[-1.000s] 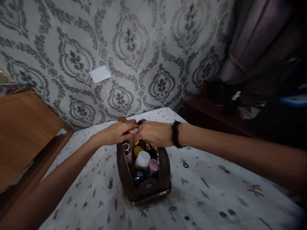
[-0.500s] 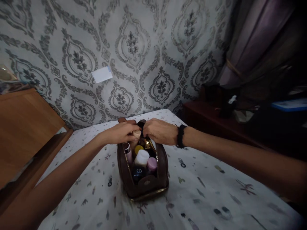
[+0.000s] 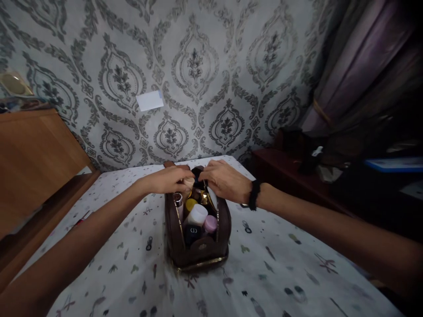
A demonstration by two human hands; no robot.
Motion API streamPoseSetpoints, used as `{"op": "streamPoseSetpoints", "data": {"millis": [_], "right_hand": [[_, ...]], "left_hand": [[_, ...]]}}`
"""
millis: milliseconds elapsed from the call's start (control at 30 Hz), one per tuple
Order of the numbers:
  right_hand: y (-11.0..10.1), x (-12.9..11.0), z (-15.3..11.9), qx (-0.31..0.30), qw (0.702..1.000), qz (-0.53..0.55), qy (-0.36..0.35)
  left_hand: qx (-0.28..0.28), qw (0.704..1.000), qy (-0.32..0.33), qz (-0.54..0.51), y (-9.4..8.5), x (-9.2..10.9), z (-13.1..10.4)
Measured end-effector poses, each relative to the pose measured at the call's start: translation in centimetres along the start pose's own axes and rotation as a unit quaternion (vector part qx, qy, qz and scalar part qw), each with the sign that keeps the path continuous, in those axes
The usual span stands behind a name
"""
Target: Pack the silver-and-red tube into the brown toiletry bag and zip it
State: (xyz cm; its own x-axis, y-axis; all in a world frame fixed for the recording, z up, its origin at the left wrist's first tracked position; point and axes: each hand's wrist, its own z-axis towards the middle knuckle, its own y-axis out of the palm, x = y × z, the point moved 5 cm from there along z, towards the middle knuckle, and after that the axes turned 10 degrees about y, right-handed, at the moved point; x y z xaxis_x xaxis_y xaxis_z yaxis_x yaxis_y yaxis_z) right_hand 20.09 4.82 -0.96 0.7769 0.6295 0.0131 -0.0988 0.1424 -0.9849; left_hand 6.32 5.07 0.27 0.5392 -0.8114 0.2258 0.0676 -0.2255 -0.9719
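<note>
Step in hand: both hands work at the far end of the open pouch (image 3: 198, 233), near the centre of the frame — by my reading they are handling a small item at the mouth of the bag, whether going in or coming out I cannot tell.
Left hand (image 3: 168, 180): fingers drawn together around a small pale cap (image 3: 189, 182) at the pouch's far rim; it looks pinched, though the fingertips partly hide it.
Right hand (image 3: 228, 181): fingers curled down over the far right edge of the opening, touching the rim; whether they clamp anything I cannot tell. A dark band (image 3: 254, 195) sits on the wrist.
Next move calls for: a steady hold on the rim with one hand while the other guides the small item past the crowded tops — the space inside looks tight.
Pouch: dark brown, zip edge showing gold, standing open on the patterned bedsheet (image 3: 280, 264), centre of the frame.
Contents: packed upright — a white cap (image 3: 197, 215), a pink cap (image 3: 210, 223), a yellow cap (image 3: 191, 204), a dark jar (image 3: 192, 233), a slim tube (image 3: 178, 202) at the left wall.
Surroundings: wooden headboard (image 3: 36, 154) at left, patterned wallpaper (image 3: 198, 66) above.
</note>
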Motion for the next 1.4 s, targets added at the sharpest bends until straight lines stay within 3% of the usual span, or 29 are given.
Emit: {"op": "streamPoseSetpoints", "data": {"millis": [367, 833, 1133, 1300, 1400], "right_hand": [[-0.1, -0.3, 0.2, 0.003, 1.000, -0.005, -0.008], [-0.1, -1.6, -1.6, 0.005, 0.999, 0.011, -0.033], [0.5, -3.2, -2.6, 0.055, 0.979, 0.153, -0.122], [0.3, -1.2, -1.8, 0.066, 0.974, 0.206, -0.068], [-0.2, 0.2, -1.0, 0.074, 0.986, 0.150, -0.013]], "left_hand": [[0.004, 0.999, 0.004, 0.032, 0.2, -0.2, 0.0], [0.051, 0.998, 0.009, 0.038, 0.9, -1.0, -0.5], [0.042, 0.998, -0.016, 0.048, 0.8, -0.2, -0.7], [0.047, 0.998, -0.015, 0.046, 0.9, -0.3, -1.0], [0.043, 0.998, -0.025, 0.029, 1.0, -0.7, -1.1]]}}
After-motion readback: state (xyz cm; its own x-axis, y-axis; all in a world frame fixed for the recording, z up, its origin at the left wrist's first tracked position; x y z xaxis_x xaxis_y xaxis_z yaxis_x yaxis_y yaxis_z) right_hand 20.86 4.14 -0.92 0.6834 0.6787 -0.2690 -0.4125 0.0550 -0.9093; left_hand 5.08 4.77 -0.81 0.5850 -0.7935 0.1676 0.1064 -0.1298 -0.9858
